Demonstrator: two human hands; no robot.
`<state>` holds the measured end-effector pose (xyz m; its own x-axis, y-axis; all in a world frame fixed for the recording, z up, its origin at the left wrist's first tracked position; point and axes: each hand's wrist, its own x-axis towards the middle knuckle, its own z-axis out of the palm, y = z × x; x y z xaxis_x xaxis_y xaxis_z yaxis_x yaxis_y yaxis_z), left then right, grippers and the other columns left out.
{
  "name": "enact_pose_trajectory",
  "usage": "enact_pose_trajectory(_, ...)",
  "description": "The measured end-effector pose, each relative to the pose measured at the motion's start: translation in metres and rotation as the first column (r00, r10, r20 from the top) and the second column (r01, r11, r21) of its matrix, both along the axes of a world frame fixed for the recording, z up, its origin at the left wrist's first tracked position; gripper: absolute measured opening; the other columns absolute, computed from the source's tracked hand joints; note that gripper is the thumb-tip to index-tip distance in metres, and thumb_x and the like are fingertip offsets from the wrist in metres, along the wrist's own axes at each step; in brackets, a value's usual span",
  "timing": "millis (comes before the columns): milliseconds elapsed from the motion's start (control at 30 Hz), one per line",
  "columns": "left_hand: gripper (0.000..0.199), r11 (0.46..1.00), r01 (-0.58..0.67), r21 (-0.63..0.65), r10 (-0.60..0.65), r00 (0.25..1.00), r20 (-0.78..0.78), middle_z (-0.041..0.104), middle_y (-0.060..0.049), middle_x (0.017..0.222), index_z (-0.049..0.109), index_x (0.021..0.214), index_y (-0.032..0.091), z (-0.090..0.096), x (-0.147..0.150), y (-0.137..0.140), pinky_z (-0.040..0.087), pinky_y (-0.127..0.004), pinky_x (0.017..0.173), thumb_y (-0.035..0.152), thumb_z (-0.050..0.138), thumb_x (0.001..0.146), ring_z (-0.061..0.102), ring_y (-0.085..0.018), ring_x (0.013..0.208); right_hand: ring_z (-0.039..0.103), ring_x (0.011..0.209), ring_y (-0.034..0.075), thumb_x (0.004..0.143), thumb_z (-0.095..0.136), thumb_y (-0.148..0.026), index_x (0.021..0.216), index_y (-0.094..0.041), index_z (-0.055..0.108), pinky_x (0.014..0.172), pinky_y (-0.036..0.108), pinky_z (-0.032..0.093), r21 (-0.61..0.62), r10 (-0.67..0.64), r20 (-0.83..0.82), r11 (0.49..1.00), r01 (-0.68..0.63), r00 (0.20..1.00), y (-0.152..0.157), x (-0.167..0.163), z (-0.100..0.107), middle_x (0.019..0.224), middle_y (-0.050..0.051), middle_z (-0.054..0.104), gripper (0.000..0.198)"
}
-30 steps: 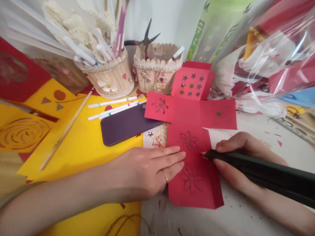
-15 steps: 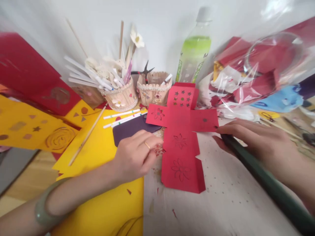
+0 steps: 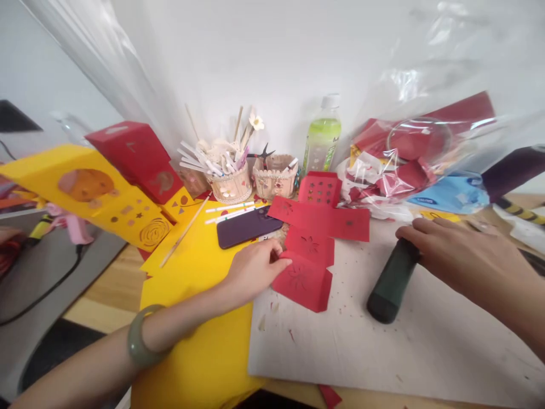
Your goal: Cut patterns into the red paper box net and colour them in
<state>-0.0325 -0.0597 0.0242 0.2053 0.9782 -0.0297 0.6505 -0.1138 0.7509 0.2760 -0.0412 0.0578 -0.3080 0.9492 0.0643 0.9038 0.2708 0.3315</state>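
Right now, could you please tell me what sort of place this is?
Probably a craft table: a red paper cutout with star and flower shapes lies on a pale board, a decorated pot holds pliers, and a yellow sheet is spread out alongside.

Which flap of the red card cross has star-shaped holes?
The far flap, nearest the bottle. It shows small stars; the left flap and both near panels bear flower shapes, the right flap a dark spot.

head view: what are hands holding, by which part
Left hand pinches red paper cutout by its left edge; right hand grips dark green tool by its far end.
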Motion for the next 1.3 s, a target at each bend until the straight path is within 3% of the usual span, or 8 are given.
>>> enact_pose_trajectory(200, 0.021, 0.992, -0.101, 0.069, 0.064, 0.912, 0.404, 0.048, 0.005, 0.063, 0.040, 0.068, 0.020, 0.009, 0.009, -0.018, 0.035, -0.022, 0.056, 0.032, 0.053, 0.078, 0.044, -0.011, 0.058, 0.067, 0.079, 0.034, 0.082, 0.042, -0.027, 0.105, -0.018, 0.064, 0.048, 0.038, 0.045, 0.091, -0.089, -0.298, 0.988, 0.121, 0.950, -0.019, -0.005, 0.002, 0.097, 0.015, 0.071, 0.033)
enact_pose_trajectory(300, 0.024, 0.978, -0.180, 0.107, 0.088, 0.818, 0.569, 0.040, 0.006, 0.062, 0.038, 0.066, 0.019, 0.021, 0.018, -0.031, 0.034, -0.021, 0.058, 0.031, 0.057, 0.074, 0.040, -0.009, 0.058, 0.069, 0.070, 0.018, 0.086, 0.039, -0.046, 0.098, -0.026, 0.065, 0.058, 0.027, 0.054, 0.003, -0.038, -0.520, 0.999, 0.046, 0.853, -0.042, -0.033, 0.007, 0.092, 0.003, 0.074, 0.035)
enact_pose_trajectory(400, 0.027, 0.972, -0.225, 0.075, 0.110, 0.709, 0.696, 0.036, 0.007, 0.060, 0.038, 0.064, 0.019, 0.031, 0.028, -0.043, 0.033, -0.019, 0.056, 0.029, 0.062, 0.072, 0.036, -0.008, 0.056, 0.068, 0.084, 0.024, 0.083, 0.044, -0.053, 0.102, -0.020, 0.066, 0.070, 0.034, 0.056, -0.221, -0.122, -0.907, 0.953, -0.208, 0.404, -0.066, -0.067, 0.014, 0.095, 0.009, 0.073, 0.044)
enact_pose_trajectory(500, 0.028, 0.981, -0.193, -0.018, 0.132, 0.598, 0.791, 0.041, 0.007, 0.060, 0.041, 0.065, 0.018, 0.038, 0.035, -0.053, 0.033, -0.018, 0.055, 0.025, 0.067, 0.069, 0.038, -0.006, 0.055, 0.068, 0.083, 0.023, 0.079, 0.057, -0.048, 0.102, -0.021, 0.067, 0.074, 0.035, 0.056, -0.328, -0.344, -0.939, 0.872, -0.364, 0.022, -0.082, -0.093, 0.017, 0.097, 0.007, 0.073, 0.036)
enact_pose_trajectory(600, 0.026, 0.985, -0.096, -0.144, 0.173, 0.488, 0.855, 0.055, 0.004, 0.072, 0.049, 0.077, 0.017, 0.042, 0.039, -0.063, 0.041, -0.020, 0.065, 0.024, 0.071, 0.065, 0.051, -0.008, 0.066, 0.069, 0.080, 0.023, 0.075, 0.066, -0.040, 0.094, -0.023, 0.069, 0.073, 0.034, 0.055, -0.319, -0.403, -0.880, 0.893, -0.318, -0.250, -0.090, -0.104, 0.012, 0.090, 0.004, 0.074, 0.025)
enact_pose_trajectory(700, 0.032, 0.967, 0.014, -0.256, 0.227, 0.418, 0.880, 0.062, 0.000, 0.081, 0.055, 0.087, 0.016, 0.045, 0.040, -0.072, 0.046, -0.024, 0.071, 0.022, 0.074, 0.062, 0.058, -0.012, 0.074, 0.069, 0.081, 0.023, 0.072, 0.071, -0.034, 0.091, -0.023, 0.070, 0.074, 0.034, 0.055, -0.297, -0.409, -0.814, 0.903, -0.309, -0.413, -0.096, -0.107, 0.006, 0.087, 0.003, 0.074, 0.022)
enact_pose_trajectory(867, 0.030, 0.941, 0.091, -0.327, 0.274, 0.364, 0.890, 0.063, 0.000, 0.079, 0.060, 0.086, 0.014, 0.047, 0.039, -0.080, 0.047, -0.023, 0.074, 0.019, 0.077, 0.062, 0.060, -0.012, 0.076, 0.069, 0.078, 0.022, 0.071, 0.073, -0.028, 0.088, -0.021, 0.071, 0.072, 0.033, 0.055, -0.294, -0.477, -0.701, 0.871, -0.394, -0.530, -0.104, -0.109, 0.003, 0.084, 0.004, 0.075, 0.019)
enact_pose_trajectory(1300, 0.026, 0.908, 0.255, -0.332, 0.232, 0.355, 0.906, 0.067, -0.006, 0.086, 0.066, 0.087, 0.011, 0.043, 0.036, -0.079, 0.048, -0.025, 0.076, 0.015, 0.074, 0.063, 0.062, -0.014, 0.077, 0.068, 0.065, 0.018, 0.068, 0.074, -0.028, 0.082, -0.018, 0.073, 0.068, 0.029, 0.054, -0.305, -0.534, -0.673, 0.831, -0.466, -0.511, -0.101, -0.106, -0.004, 0.073, 0.004, 0.075, 0.017)
